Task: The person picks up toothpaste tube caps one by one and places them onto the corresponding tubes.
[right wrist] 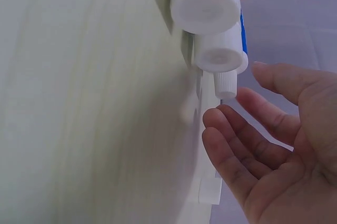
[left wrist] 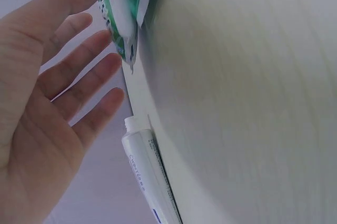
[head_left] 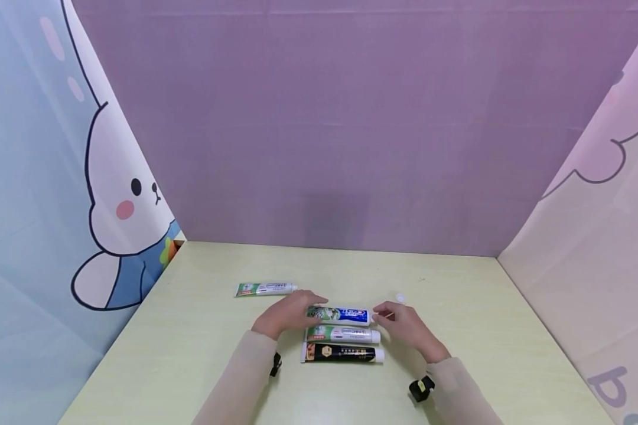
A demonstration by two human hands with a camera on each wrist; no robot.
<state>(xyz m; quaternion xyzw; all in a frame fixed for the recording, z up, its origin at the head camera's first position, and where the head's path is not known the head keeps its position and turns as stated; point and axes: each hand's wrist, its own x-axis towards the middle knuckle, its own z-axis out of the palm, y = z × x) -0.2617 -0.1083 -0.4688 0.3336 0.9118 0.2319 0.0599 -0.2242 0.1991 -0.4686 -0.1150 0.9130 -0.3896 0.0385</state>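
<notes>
A blue-and-green toothpaste tube (head_left: 353,316) lies sideways on the table, farthest of three in a stack of rows. Below it are a green-and-white toothpaste tube (head_left: 345,334) and a black toothpaste tube (head_left: 342,353), white caps facing right. My left hand (head_left: 292,311) is at the tail end of the blue-and-green tube, its fingers (left wrist: 87,89) spread and relaxed. At the cap end is my right hand (head_left: 401,323); its loosely bent fingers (right wrist: 226,155) are beside the small ribbed white cap (right wrist: 226,85), with no grip visible.
Farther left lies another green-and-white toothpaste tube (head_left: 266,288), its bare nozzle (left wrist: 131,123) showing in the left wrist view. A loose white cap (head_left: 400,297) is on the table beyond my right hand. A purple cloth (head_left: 319,130) hangs behind the table's back edge.
</notes>
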